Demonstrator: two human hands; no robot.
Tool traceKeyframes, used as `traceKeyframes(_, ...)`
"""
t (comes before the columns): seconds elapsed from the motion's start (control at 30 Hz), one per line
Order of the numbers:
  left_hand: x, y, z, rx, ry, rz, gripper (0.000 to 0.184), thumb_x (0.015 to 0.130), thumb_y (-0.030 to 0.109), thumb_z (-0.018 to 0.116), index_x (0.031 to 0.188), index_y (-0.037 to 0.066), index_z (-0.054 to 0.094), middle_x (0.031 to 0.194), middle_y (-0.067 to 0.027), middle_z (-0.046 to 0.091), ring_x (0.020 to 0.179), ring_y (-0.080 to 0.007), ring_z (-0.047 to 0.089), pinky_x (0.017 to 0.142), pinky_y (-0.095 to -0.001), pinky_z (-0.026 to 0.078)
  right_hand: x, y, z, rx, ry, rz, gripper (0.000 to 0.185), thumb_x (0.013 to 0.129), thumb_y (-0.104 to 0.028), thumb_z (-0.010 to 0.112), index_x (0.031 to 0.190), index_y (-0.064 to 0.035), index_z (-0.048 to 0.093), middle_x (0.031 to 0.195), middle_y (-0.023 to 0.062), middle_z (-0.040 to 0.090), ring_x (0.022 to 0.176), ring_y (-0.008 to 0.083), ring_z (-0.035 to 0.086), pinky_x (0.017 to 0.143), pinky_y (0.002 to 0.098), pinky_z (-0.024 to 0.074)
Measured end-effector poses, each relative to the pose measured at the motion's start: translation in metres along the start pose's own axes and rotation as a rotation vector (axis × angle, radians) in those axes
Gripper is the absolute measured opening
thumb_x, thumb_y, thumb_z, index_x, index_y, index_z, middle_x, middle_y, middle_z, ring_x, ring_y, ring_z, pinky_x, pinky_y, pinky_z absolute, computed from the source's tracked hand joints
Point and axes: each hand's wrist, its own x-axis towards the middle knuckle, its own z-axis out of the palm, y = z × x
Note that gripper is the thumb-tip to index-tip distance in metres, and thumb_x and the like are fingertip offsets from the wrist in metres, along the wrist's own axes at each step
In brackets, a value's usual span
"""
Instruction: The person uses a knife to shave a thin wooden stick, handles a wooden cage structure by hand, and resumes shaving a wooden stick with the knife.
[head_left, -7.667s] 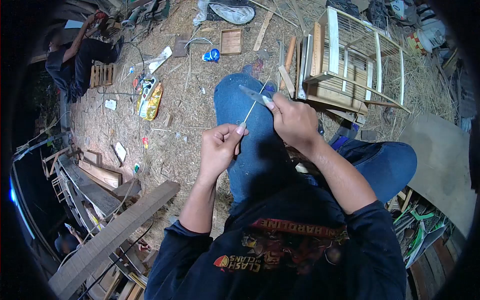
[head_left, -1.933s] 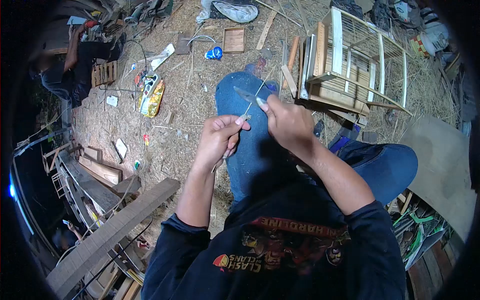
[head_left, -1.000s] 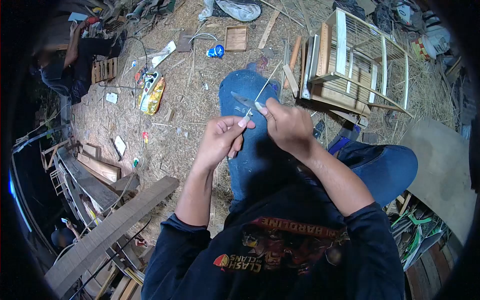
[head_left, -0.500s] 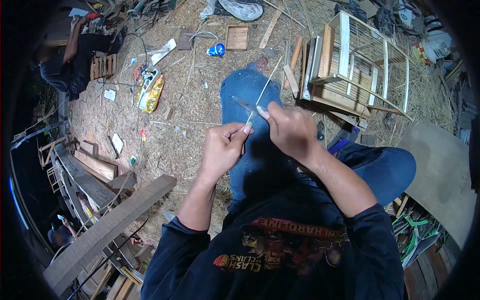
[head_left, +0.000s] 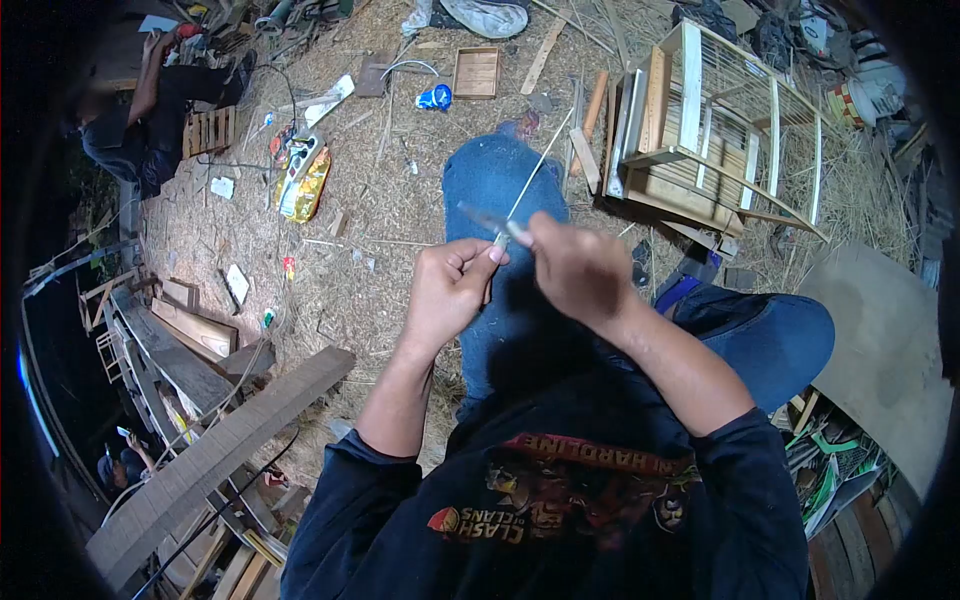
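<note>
My left hand point(head_left: 452, 290) is closed, pinching the near end of a thin pale stick point(head_left: 542, 162) between thumb and forefinger. The stick slants up and to the right over my denim-covered knee point(head_left: 482, 172). Wrapped round the handle of a knife point(head_left: 484, 215), my right hand point(head_left: 585, 265) is closed and slightly blurred. The knife's blade points left and crosses the stick just beyond my left fingertips; whether its edge touches the stick I cannot tell.
A wooden slatted frame point(head_left: 700, 140) stands at the right. Ahead lie a small wooden tray point(head_left: 475, 74), a blue cup point(head_left: 435, 97) and a yellow packet point(head_left: 303, 185) on shaving-strewn ground. A thick beam point(head_left: 230, 450) is at lower left. Another person point(head_left: 130, 130) sits at upper left.
My right hand and the knife have shifted slightly down toward my left fingertips. The stick's far end has swung a little to the right. My left hand stays nearly in place.
</note>
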Motion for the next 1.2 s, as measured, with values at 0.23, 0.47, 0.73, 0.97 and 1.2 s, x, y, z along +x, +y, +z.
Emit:
traceKeyframes(0.23, -0.004, 0.010, 0.001, 0.236, 0.147, 0.133, 0.024, 0.102, 0.016, 0.068, 0.090, -0.003, 0.077, 0.062, -0.0001, 0.063, 0.053, -0.0061, 0.054, 0.049, -0.0246, 0.040, 0.021, 0.020, -0.006, 0.102, -0.012, 0.151, 0.017, 0.101, -0.021, 0.057, 0.088, -0.0097, 0.060, 0.064, 0.0145, 0.067, 0.056, 0.0373, 0.069, 0.047, 0.0499, 0.0526)
traceKeyframes(0.47, 0.008, 0.018, -0.004, 0.308, 0.108, 0.132, 0.026, 0.101, 0.020, 0.069, 0.088, -0.001, 0.077, 0.063, -0.0006, 0.062, 0.053, -0.0065, 0.053, 0.050, -0.0268, 0.041, 0.023, 0.023, 0.005, 0.147, -0.041, 0.215, 0.016, 0.100, -0.022, 0.058, 0.090, -0.0095, 0.060, 0.065, 0.0182, 0.066, 0.060, 0.0410, 0.069, 0.052, 0.0550, 0.0528)
traceKeyframes(0.73, 0.011, 0.019, -0.008, 0.285, 0.039, 0.107, 0.024, 0.101, 0.018, 0.068, 0.088, 0.000, 0.076, 0.062, 0.0018, 0.059, 0.055, -0.0049, 0.049, 0.050, -0.0263, 0.036, 0.018, 0.016, 0.004, 0.118, -0.015, 0.139, 0.015, 0.099, -0.020, 0.060, 0.088, -0.0100, 0.059, 0.063, 0.0169, 0.065, 0.059, 0.0397, 0.068, 0.048, 0.0534, 0.0510)
traceKeyframes(0.97, 0.015, 0.010, -0.008, 0.150, -0.014, 0.054, 0.025, 0.102, 0.018, 0.067, 0.087, 0.000, 0.076, 0.060, 0.0039, 0.056, 0.053, -0.0032, 0.044, 0.048, -0.0249, 0.031, 0.016, 0.016, 0.002, 0.120, -0.055, 0.138, 0.017, 0.099, -0.020, 0.062, 0.086, -0.0101, 0.057, 0.060, 0.0165, 0.062, 0.057, 0.0403, 0.066, 0.049, 0.0537, 0.0498)
traceKeyframes(1.2, 0.015, 0.016, -0.009, 0.018, -0.042, -0.060, 0.027, 0.103, 0.021, 0.065, 0.088, 0.001, 0.075, 0.057, 0.0059, 0.052, 0.048, -0.0025, 0.040, 0.046, -0.0240, 0.026, 0.008, 0.009, 0.003, 0.104, 0.006, 0.052, 0.017, 0.100, -0.020, 0.059, 0.085, -0.0113, 0.059, 0.059, 0.0128, 0.065, 0.053, 0.0350, 0.068, 0.044, 0.0492, 0.0511)
